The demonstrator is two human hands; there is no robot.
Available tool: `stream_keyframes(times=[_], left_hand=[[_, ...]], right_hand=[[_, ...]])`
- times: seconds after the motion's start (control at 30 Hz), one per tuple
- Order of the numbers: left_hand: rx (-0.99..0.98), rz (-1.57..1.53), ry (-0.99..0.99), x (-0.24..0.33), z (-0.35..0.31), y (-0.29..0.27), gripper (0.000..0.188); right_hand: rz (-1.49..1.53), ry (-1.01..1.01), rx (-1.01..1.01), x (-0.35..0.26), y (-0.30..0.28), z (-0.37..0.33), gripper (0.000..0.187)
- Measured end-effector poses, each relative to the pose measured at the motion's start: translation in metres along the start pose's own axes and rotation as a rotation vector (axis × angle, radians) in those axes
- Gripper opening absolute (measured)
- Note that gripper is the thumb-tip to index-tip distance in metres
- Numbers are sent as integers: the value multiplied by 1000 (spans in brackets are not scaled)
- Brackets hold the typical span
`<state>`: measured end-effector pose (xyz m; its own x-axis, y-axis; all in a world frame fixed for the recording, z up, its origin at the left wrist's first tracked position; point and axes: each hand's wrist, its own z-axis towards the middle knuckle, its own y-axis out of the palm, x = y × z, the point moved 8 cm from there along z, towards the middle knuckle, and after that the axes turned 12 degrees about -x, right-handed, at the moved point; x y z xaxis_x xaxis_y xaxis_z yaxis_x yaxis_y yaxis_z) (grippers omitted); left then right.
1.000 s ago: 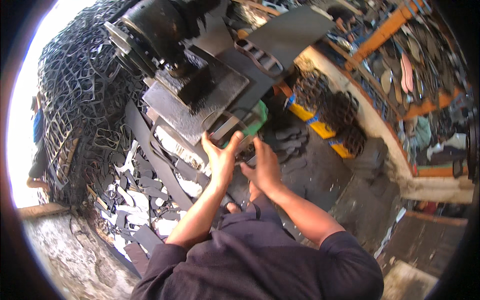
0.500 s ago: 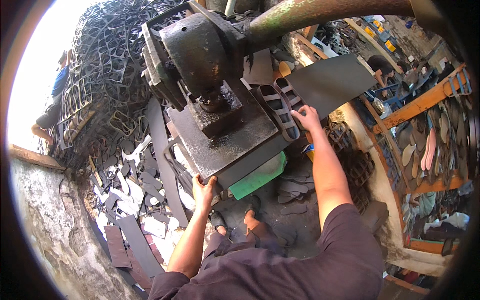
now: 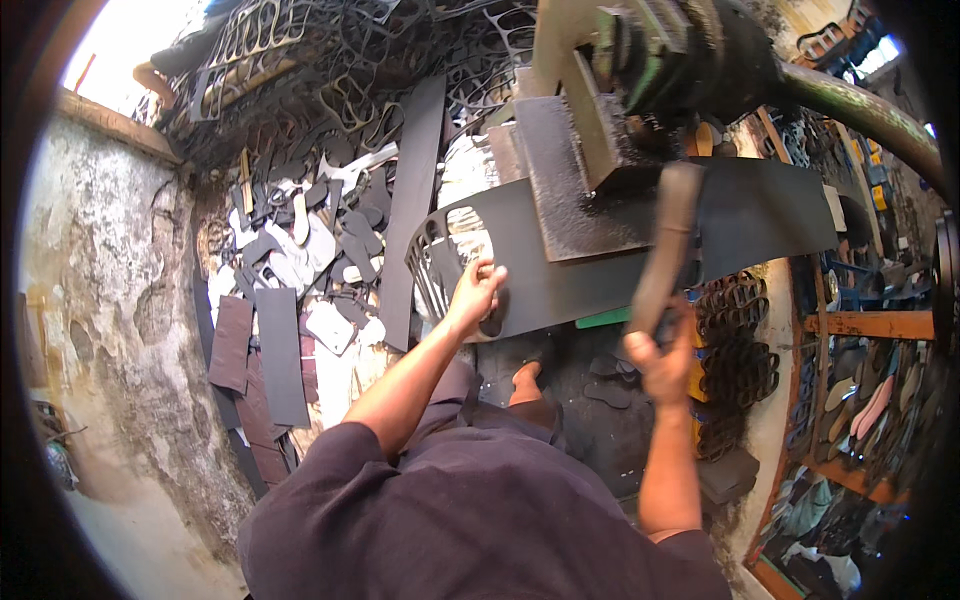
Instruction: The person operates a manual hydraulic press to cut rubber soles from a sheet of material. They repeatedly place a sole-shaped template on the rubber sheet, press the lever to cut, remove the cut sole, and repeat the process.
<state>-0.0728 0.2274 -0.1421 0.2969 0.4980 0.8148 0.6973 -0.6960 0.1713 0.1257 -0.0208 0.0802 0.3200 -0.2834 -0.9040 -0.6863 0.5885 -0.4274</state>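
At the near left end of a long black sheet [image 3: 590, 283], my left hand [image 3: 474, 298] has its fingers curled at the rim of a sole-shaped cut-out. The fingers seem closed on that rim. My right hand [image 3: 664, 355] is raised at the sheet's near edge, to the right of the press. It grips a sole-shaped cutting die [image 3: 668, 235], seen edge-on and smeared by motion. Under the heavy press head [image 3: 640, 150], a dark metal plate [image 3: 565, 190] lies on the sheet.
Black and white sole scraps [image 3: 310, 240] are heaped on the left beside a stained wall [image 3: 130, 260]. Dark strips [image 3: 280, 350] lie nearer. Several sole-shaped frames [image 3: 735, 330] stack at right, before racks of soles [image 3: 865, 405]. A green piece [image 3: 603, 317] shows below the sheet.
My right hand has lifted a cutting die off the sheet. My left hand has moved from the front corner to the cut-out end, and the sheet reaches further left of the press.
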Motion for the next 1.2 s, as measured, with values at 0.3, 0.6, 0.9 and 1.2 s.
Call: stream_keyframes(times=[0.3,0.6,0.9,1.2], left_hand=[[-288,-358,-38,-3,28,-7,32],[-296,-401,-75,-9,24,-8,44],[-389,-345,-23,13,16,-4,64],[-409,-400,-35,43,43,65,67]], right_hand=[[-459,-108,-6,29,198,30,58],[-610,-98,-19,31,208,30,62],[-407,-2,-75,38,197,27,64],[-831,213,-100,127,85,12,67]])
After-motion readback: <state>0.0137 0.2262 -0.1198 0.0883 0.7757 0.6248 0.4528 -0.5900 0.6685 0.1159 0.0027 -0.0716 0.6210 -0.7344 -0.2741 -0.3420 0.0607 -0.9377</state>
